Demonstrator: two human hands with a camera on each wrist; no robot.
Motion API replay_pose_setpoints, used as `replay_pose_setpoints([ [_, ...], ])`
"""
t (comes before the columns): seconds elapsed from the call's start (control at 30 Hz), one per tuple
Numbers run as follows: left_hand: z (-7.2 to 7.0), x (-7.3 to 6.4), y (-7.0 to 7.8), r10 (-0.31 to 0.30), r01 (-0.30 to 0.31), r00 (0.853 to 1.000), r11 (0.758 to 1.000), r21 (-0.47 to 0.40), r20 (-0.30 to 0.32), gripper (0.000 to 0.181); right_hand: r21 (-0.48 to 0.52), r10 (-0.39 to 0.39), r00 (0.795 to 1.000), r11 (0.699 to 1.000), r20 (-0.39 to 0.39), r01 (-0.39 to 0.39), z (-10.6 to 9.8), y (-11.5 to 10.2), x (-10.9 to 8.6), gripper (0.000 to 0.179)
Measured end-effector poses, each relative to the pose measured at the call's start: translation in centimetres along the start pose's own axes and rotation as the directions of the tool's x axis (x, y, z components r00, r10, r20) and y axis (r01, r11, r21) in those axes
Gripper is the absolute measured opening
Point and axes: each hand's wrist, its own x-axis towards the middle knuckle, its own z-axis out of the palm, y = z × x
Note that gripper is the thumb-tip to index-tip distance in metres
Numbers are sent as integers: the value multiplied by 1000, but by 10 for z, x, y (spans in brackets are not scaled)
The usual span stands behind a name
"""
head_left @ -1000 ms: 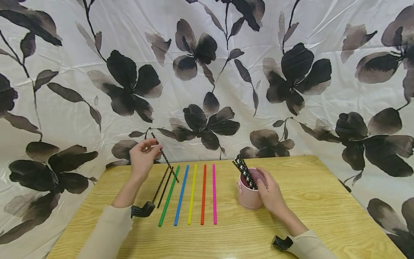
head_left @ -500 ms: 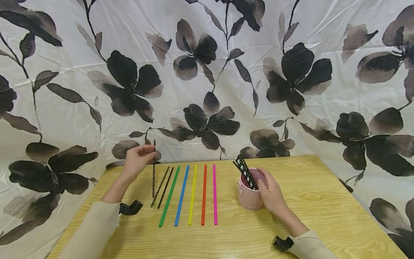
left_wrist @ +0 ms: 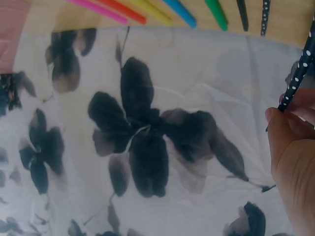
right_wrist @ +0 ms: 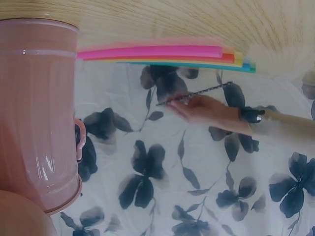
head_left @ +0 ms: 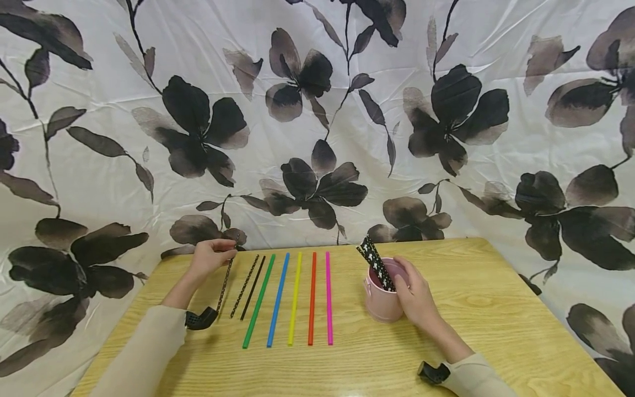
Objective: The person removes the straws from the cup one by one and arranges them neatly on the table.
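Observation:
My left hand [head_left: 209, 260] pinches a black straw with white dots [left_wrist: 297, 78] near its far end, at the left end of a row of straws. The held straw slants down toward me over the table. Right beside it lie a patterned black straw [head_left: 245, 288] and a plain black straw [head_left: 253, 288]. Green [head_left: 258, 302], blue [head_left: 278, 300], yellow [head_left: 295, 300], red [head_left: 312, 300] and pink [head_left: 329, 300] straws follow to the right. My right hand [head_left: 416, 292] grips the rim and side of a small pink pail [head_left: 379, 309]. Several black-and-white patterned straws [head_left: 378, 266] lean in the pail.
The wooden table [head_left: 367, 366] ends at the back against a white cloth with dark flowers [head_left: 317, 187]. A small handle [right_wrist: 81, 140] sticks out from the pail's side. Black wrist cameras sit on both sleeves.
The left hand has moved left and down with the dotted straw, swinging it from across the green straw to the left of the row. The right hand and pail have stayed put.

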Motion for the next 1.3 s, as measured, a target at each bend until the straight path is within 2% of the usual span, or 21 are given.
replay_pose_setpoints([
  [0.2, 7, 4, -15, -38, 37, 999, 999, 40, 20, 30, 7, -16, 1000, 1000, 1, 16, 0, 1, 0, 38],
  [0.43, 17, 8, -32, -40, 36, 998, 995, 94, 42, 30, 12, -12, 1000, 1000, -9, 13, 0, 3, -1, 39],
  [0.57, 22, 8, -33, -39, 33, 998, 991, 127, 45, 27, 9, -14, 1000, 1000, -5, 14, 0, 4, -1, 38],
  [0.8, 28, 12, -40, -61, 54, 997, 990, 128, 51, 29, 14, -23, 1000, 1000, -16, 23, -1, 2, 0, 39],
  [1.07, 33, 13, -47, -143, 136, 989, 978, 160, 32, 28, 10, -17, 1000, 1000, -6, 17, -1, 3, 0, 38],
  [1.3, 32, 17, -48, -131, 118, 990, 973, 197, 55, 28, 17, -19, 1000, 1000, -9, 19, 0, 4, -1, 38],
])
